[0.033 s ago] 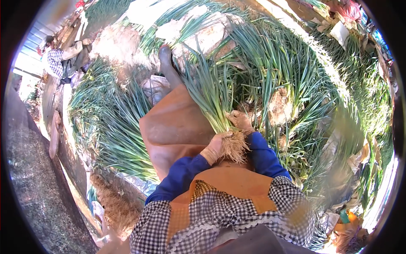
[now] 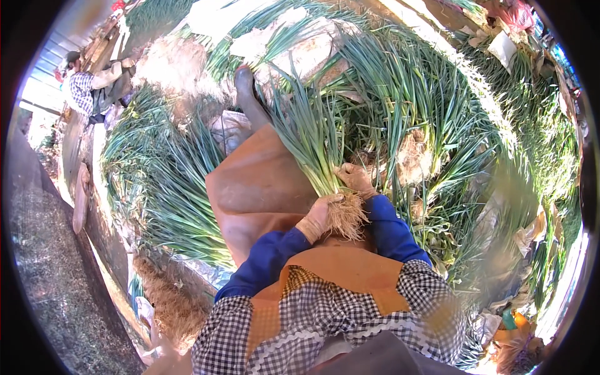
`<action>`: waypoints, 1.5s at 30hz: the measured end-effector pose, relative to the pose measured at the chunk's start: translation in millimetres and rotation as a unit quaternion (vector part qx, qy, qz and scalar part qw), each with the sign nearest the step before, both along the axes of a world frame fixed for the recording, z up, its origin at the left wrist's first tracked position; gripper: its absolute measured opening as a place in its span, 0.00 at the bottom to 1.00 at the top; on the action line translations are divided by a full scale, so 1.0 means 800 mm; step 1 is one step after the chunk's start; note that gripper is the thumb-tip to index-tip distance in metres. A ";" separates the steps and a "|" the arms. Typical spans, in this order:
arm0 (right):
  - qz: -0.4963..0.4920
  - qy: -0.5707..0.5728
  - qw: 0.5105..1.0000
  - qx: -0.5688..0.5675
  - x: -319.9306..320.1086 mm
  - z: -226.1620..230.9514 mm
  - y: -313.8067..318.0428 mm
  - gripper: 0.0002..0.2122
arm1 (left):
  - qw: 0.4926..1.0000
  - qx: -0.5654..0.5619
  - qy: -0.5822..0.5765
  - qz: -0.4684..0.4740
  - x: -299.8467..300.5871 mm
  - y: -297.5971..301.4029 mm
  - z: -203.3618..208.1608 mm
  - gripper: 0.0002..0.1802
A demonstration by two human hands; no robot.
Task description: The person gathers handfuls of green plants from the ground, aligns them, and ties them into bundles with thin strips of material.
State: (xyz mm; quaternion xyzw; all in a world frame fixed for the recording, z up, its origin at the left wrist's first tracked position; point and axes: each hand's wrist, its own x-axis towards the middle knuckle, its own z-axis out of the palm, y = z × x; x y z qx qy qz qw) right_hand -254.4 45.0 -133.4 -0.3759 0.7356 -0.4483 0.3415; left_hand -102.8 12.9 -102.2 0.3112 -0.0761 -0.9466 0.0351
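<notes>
A bunch of spring onions (image 2: 322, 159) lies across my lap, its long green leaves pointing away from me and its pale, stringy roots (image 2: 347, 217) towards my body. My left hand (image 2: 317, 215) is closed round the bunch's base, just beside the roots. On the other side, my right hand (image 2: 356, 178) grips the whitish stems a little above the roots, with its fingers bent in. The stems partly hide the fingertips of both hands. Under the bunch, a brown apron (image 2: 265, 181) covers my legs.
Spring onions are heaped at left (image 2: 169, 181) and right (image 2: 431, 94). A dark boot (image 2: 251, 97) sticks out ahead. Brown root trimmings (image 2: 169, 294) lie at lower left. Another person (image 2: 87, 87) in a checked top works at far left. A pale bag (image 2: 231, 129) lies near the boot.
</notes>
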 end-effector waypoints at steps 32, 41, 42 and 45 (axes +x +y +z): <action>-0.086 -0.107 0.972 -0.191 0.029 0.073 0.123 0.08 | 0.986 0.130 0.103 -0.014 0.022 -0.001 -0.003 0.18; -0.134 -0.272 0.929 -0.212 0.062 0.126 0.118 0.04 | 0.919 0.119 0.366 0.087 0.022 0.013 0.115 0.15; -0.138 -0.287 0.915 -0.247 0.065 0.127 0.120 0.06 | 0.919 0.116 0.367 0.089 0.023 0.008 0.114 0.15; -0.227 -0.222 0.914 -0.255 0.037 0.120 0.154 0.08 | 0.847 0.278 0.424 0.158 0.022 -0.013 0.106 0.10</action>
